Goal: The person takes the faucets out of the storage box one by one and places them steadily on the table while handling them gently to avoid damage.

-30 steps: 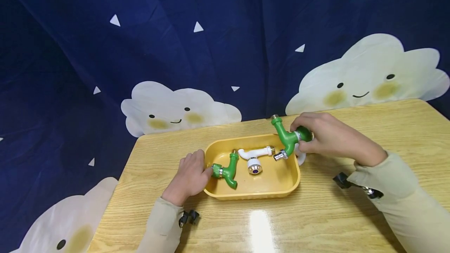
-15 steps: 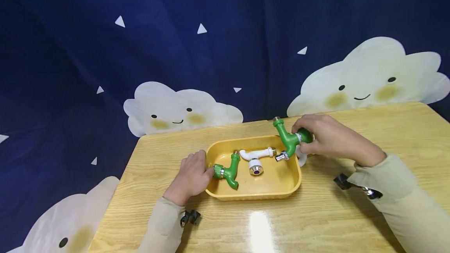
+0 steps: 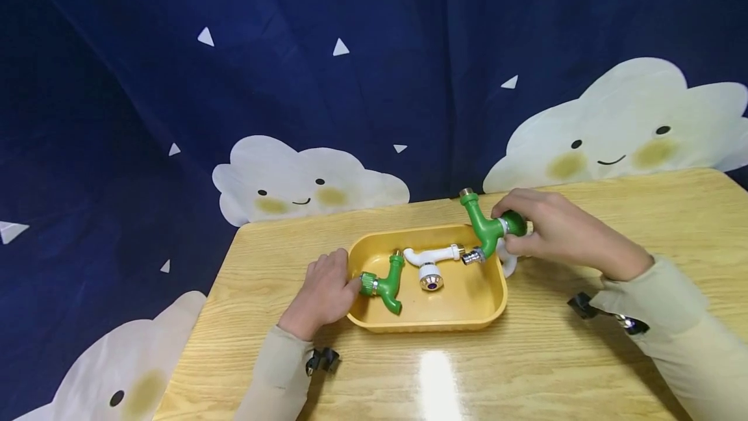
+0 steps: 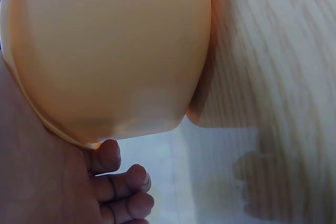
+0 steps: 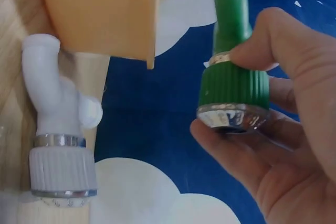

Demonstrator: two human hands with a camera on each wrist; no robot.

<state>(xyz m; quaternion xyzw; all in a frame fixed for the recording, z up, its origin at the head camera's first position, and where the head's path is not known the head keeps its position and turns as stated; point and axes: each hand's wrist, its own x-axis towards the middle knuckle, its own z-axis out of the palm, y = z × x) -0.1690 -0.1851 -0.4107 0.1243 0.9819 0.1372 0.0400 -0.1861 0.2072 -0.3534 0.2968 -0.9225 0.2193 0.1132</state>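
My right hand [image 3: 543,229] grips a green tap [image 3: 485,226] by its ribbed knob, holding it over the right end of a yellow basin [image 3: 432,327]. The right wrist view shows fingers and thumb around the green knob [image 5: 233,87], above the table. At the basin's left end my left hand [image 3: 326,288] holds the rim, its thumb beside the knob of another green tap [image 3: 390,286] that lies inside. In the left wrist view, fingers [image 4: 123,179] lie along the outside of the basin wall [image 4: 115,51]; the thumb is hidden there.
A white tap [image 3: 431,265] lies in the middle of the basin. Another white tap [image 5: 58,108] rests on the wooden table [image 3: 263,265] just right of the basin, partly behind the held tap in the head view. A dark blue curtain [image 3: 350,102] with clouds hangs behind the table.
The whole head view has shifted slightly to the right. Both hands keep their holds, and the green tap in my right hand is tilted slightly differently over the basin's right end.
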